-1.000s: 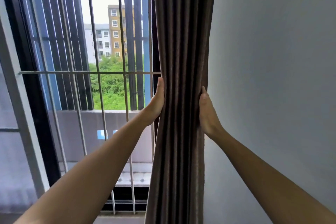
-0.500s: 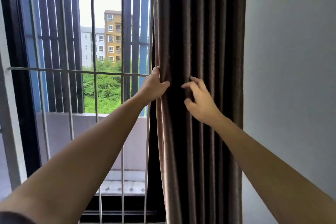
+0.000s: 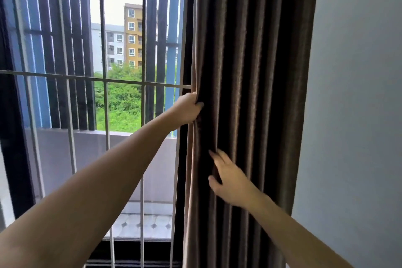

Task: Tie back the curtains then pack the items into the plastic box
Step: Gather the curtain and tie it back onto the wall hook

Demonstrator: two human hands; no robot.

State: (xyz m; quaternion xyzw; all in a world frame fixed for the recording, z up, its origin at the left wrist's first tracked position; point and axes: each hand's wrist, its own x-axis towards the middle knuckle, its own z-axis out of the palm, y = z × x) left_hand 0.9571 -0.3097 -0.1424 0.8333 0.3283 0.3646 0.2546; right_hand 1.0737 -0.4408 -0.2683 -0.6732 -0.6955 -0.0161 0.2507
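Gripping the leading edge of the curtain (hanging bunched between window grille and wall) with left hand, right hand loose-fingered against lower folds: liable to fan out on any slackening of that single grip.

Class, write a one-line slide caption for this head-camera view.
Left hand grips the brown curtain at its window-side edge; right hand, fingers extended, reaches its folds lower down.

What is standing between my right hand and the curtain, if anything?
Nothing visible. The right hand touches the curtain directly, fingers on its folds, while the left hand grips its window-side edge higher up.
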